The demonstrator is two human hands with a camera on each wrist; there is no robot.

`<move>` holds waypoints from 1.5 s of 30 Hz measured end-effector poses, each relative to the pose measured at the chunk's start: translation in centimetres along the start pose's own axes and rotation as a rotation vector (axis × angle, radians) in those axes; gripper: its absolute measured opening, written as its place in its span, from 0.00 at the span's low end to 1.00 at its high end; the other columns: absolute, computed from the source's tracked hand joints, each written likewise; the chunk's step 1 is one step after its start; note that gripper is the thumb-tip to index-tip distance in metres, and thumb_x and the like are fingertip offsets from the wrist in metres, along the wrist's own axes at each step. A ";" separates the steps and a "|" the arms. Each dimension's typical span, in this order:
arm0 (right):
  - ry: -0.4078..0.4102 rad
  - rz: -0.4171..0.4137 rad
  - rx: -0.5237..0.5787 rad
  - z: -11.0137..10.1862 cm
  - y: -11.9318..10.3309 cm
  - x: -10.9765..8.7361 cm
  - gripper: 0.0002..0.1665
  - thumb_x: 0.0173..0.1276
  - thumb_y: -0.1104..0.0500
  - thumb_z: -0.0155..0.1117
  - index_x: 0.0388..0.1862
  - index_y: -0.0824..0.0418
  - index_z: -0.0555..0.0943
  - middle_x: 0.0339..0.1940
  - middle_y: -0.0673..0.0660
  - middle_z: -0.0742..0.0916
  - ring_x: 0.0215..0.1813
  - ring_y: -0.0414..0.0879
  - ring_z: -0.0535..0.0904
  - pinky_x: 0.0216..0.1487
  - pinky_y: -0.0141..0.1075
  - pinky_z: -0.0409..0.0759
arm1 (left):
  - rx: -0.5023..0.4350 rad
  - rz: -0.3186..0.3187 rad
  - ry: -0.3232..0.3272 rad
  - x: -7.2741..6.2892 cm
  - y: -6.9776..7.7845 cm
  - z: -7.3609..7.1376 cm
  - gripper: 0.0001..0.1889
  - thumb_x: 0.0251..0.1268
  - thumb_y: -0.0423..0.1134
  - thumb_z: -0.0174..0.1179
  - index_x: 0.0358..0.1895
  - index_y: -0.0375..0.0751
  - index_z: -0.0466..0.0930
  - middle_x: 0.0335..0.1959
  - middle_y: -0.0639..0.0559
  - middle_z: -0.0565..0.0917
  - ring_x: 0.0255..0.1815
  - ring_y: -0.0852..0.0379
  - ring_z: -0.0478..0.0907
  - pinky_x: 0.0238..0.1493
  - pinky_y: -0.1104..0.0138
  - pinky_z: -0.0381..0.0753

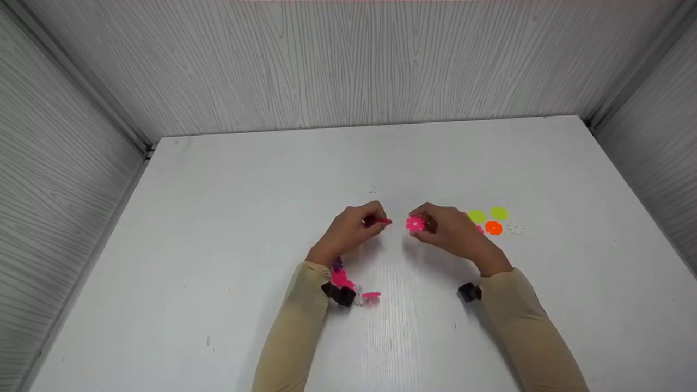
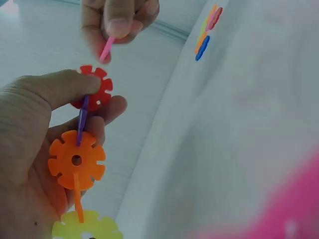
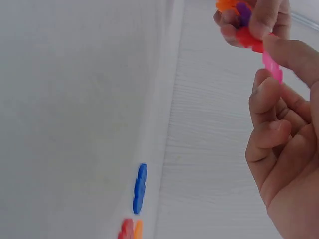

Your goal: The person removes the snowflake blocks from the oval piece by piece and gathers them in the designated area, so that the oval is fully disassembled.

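Observation:
My left hand pinches a red notched flower disc between thumb and fingers. That disc ends a chain of slotted discs: a purple disc, an orange disc and a yellow disc show in the left wrist view. Farther along, pink discs and a whitish disc lie by the left wrist, partly hidden by the wrist camera. Facing it, my right hand holds a single pink disc by its edge. A small gap separates the pink disc from the red one in the head view.
Right of the right hand lie loose discs on the white table: yellow, orange and whitish, others partly behind the hand. A blue disc shows in the right wrist view. Grey wood-grain panels border the table.

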State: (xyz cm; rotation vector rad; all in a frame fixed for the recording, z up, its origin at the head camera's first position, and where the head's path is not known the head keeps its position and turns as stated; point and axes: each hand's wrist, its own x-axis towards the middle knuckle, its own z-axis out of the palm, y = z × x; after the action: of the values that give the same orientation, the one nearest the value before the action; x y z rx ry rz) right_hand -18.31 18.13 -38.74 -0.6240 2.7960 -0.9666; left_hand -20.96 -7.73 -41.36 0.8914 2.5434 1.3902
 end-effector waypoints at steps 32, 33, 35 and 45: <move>0.171 0.242 0.116 -4.7 6.6 -2.7 0.25 0.76 0.59 0.50 0.71 0.53 0.66 0.39 0.60 0.77 0.37 0.53 0.76 0.36 0.32 0.79 | -0.160 -0.310 -0.012 -2.0 -3.5 -3.2 0.22 0.60 0.31 0.54 0.57 0.53 0.69 0.50 0.50 0.80 0.52 0.52 0.74 0.57 0.61 0.74; 0.161 0.248 0.118 -4.7 6.7 -2.7 0.25 0.76 0.59 0.51 0.70 0.53 0.66 0.40 0.60 0.77 0.36 0.53 0.77 0.36 0.31 0.79 | -0.156 -0.308 -0.014 -1.9 -3.5 -3.2 0.21 0.61 0.31 0.55 0.57 0.52 0.70 0.50 0.50 0.80 0.53 0.52 0.74 0.58 0.60 0.74; 0.139 0.260 0.119 -4.7 7.0 -2.7 0.25 0.76 0.59 0.51 0.70 0.53 0.66 0.42 0.61 0.78 0.36 0.53 0.78 0.37 0.31 0.79 | -0.146 -0.302 -0.015 -1.9 -3.5 -3.2 0.19 0.63 0.32 0.55 0.57 0.52 0.71 0.51 0.50 0.80 0.53 0.52 0.75 0.59 0.60 0.75; 0.066 0.331 0.095 -4.8 7.0 -2.3 0.25 0.76 0.58 0.50 0.70 0.50 0.66 0.51 0.64 0.78 0.40 0.53 0.80 0.43 0.35 0.80 | -0.074 -0.312 0.007 -2.1 -3.3 -3.6 0.19 0.65 0.39 0.61 0.58 0.61 0.76 0.56 0.49 0.79 0.54 0.51 0.74 0.59 0.57 0.76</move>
State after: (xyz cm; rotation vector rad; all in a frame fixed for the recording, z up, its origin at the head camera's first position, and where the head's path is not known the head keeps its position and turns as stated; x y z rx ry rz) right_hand -19.82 26.77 -39.30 -0.1120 2.7640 -1.0553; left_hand -21.97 -12.91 -42.29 0.4527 2.4823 1.3793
